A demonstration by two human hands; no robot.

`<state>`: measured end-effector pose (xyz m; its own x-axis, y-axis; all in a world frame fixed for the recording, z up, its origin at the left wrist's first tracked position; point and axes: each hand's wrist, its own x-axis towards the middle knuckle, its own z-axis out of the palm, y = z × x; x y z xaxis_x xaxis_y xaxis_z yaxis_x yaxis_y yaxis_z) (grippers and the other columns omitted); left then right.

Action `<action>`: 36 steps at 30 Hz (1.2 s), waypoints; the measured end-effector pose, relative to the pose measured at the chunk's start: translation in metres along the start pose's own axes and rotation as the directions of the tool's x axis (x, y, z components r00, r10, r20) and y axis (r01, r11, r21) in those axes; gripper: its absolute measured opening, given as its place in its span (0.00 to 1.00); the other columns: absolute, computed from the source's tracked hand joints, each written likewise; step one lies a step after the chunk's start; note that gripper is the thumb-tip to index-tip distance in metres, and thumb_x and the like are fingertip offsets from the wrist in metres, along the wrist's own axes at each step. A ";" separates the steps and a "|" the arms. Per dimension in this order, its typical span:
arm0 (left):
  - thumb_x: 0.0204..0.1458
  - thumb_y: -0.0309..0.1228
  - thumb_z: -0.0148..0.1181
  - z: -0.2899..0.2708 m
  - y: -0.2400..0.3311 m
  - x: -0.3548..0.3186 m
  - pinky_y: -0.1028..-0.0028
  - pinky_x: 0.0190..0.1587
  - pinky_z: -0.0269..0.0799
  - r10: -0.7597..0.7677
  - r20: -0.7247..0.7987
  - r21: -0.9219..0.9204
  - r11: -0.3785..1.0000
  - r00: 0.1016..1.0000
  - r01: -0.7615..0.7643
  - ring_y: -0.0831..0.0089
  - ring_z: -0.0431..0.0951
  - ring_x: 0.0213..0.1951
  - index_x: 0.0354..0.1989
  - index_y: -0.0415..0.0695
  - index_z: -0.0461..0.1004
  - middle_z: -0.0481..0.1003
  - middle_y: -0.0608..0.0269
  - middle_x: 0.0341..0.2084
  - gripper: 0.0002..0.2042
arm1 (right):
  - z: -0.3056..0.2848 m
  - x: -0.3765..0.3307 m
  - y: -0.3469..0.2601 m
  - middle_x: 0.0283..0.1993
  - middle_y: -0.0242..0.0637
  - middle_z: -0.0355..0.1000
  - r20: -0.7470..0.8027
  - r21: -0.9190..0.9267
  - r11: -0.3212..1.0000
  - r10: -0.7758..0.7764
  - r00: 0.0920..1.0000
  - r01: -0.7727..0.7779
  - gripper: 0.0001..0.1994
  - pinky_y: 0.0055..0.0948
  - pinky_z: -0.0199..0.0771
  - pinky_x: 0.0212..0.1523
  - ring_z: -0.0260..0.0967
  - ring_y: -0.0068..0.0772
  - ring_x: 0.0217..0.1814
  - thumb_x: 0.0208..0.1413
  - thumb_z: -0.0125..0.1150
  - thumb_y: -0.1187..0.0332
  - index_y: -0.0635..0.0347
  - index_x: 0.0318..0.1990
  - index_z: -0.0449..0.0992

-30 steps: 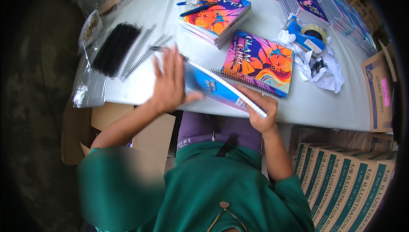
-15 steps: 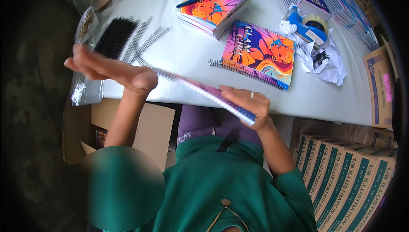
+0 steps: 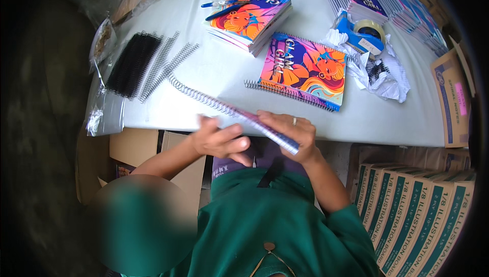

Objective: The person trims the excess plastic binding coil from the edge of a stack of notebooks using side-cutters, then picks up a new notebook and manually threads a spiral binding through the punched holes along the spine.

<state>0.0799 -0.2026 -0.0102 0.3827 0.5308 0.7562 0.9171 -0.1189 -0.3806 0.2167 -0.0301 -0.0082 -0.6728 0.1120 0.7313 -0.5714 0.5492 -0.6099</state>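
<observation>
A notebook (image 3: 270,135) is held edge-on over the table's near edge, my right hand (image 3: 293,132) closed around its right part. From its bound edge a wire spiral coil (image 3: 201,98) sticks out to the upper left, above the white tabletop. My left hand (image 3: 222,141) is just below the coil and left of the notebook, its fingers apart and holding nothing; whether a fingertip touches the coil, I cannot make out. Beyond my right hand lies a notebook with a colourful cover (image 3: 304,71), with coils along two opposite edges.
Black coils (image 3: 135,63) and loose metallic coils (image 3: 170,71) lie at the left. Pens (image 3: 224,9) rest on a notebook stack (image 3: 247,20). A blue tape dispenser (image 3: 362,35) and crumpled paper (image 3: 387,81) sit right, near cartons (image 3: 453,99). Boxes (image 3: 412,211) stand below.
My left hand has swung down and right, from above the loose coils to beside the notebook. My right hand keeps its hold, and the view has shifted slightly.
</observation>
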 end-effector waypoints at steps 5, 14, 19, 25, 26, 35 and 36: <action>0.45 0.68 0.43 0.020 -0.010 -0.012 0.45 0.62 0.36 -0.590 -0.216 -0.030 0.800 0.778 0.599 0.46 0.47 0.63 0.64 0.41 0.49 0.53 0.49 0.60 0.46 | 0.017 0.000 -0.006 0.42 0.47 0.75 -0.029 0.048 0.998 -0.046 0.999 0.047 0.19 0.32 0.76 0.43 0.75 0.42 0.43 0.41 0.60 0.79 0.68 0.45 0.74; 0.43 0.72 0.38 0.015 -0.015 0.016 0.46 0.63 0.35 -0.265 -0.061 0.036 0.963 0.962 0.268 0.43 0.44 0.63 0.64 0.37 0.41 0.46 0.40 0.61 0.52 | 0.024 0.003 -0.004 0.43 0.47 0.74 -0.044 0.004 0.996 -0.093 0.995 0.093 0.22 0.34 0.77 0.41 0.75 0.44 0.41 0.39 0.61 0.80 0.65 0.48 0.73; 0.45 0.70 0.35 0.015 0.012 -0.005 0.43 0.60 0.38 -0.190 -0.052 -0.020 0.982 0.980 0.189 0.49 0.47 0.63 0.65 0.44 0.45 0.50 0.43 0.61 0.47 | 0.021 0.003 0.005 0.44 0.45 0.74 -0.129 -0.001 1.000 -0.003 0.992 0.003 0.24 0.33 0.76 0.42 0.74 0.43 0.43 0.37 0.58 0.83 0.65 0.49 0.72; 0.46 0.67 0.41 0.032 0.031 -0.011 0.45 0.54 0.51 -0.232 0.090 -0.147 0.959 0.969 0.243 0.40 0.52 0.59 0.58 0.38 0.55 0.54 0.45 0.58 0.44 | 0.026 0.001 0.003 0.42 0.45 0.75 -0.139 -0.027 0.998 0.055 0.989 -0.059 0.24 0.33 0.75 0.38 0.75 0.41 0.38 0.36 0.60 0.79 0.65 0.48 0.72; 0.47 0.66 0.43 0.029 0.032 -0.013 0.45 0.53 0.53 -0.131 0.097 -0.187 0.971 0.987 0.147 0.39 0.53 0.58 0.57 0.42 0.58 0.54 0.45 0.58 0.41 | 0.020 0.003 0.002 0.45 0.44 0.74 -0.146 0.001 0.998 0.057 0.988 -0.058 0.25 0.34 0.75 0.40 0.75 0.41 0.41 0.35 0.59 0.80 0.64 0.49 0.72; 0.44 0.69 0.41 0.034 0.048 -0.011 0.37 0.55 0.45 -0.202 0.102 -0.240 0.945 0.974 0.221 0.34 0.48 0.59 0.64 0.33 0.41 0.50 0.34 0.58 0.52 | 0.022 0.003 0.009 0.49 0.43 0.72 -0.138 0.024 0.999 0.035 0.990 -0.032 0.27 0.35 0.74 0.43 0.73 0.43 0.46 0.36 0.59 0.79 0.63 0.52 0.70; 0.44 0.69 0.40 0.027 0.050 0.004 0.34 0.55 0.41 -0.177 0.069 -0.267 0.945 0.982 0.189 0.30 0.44 0.61 0.64 0.31 0.41 0.46 0.30 0.60 0.53 | 0.022 0.002 0.006 0.51 0.47 0.71 -0.159 -0.062 0.998 0.006 0.987 -0.016 0.26 0.34 0.74 0.45 0.72 0.44 0.48 0.40 0.60 0.76 0.64 0.53 0.69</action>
<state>0.1240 -0.1843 -0.0406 0.2060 0.6000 0.7730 0.9688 -0.2364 -0.0747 0.2013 -0.0449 -0.0173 -0.5932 0.2458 0.7666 -0.5301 0.5973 -0.6018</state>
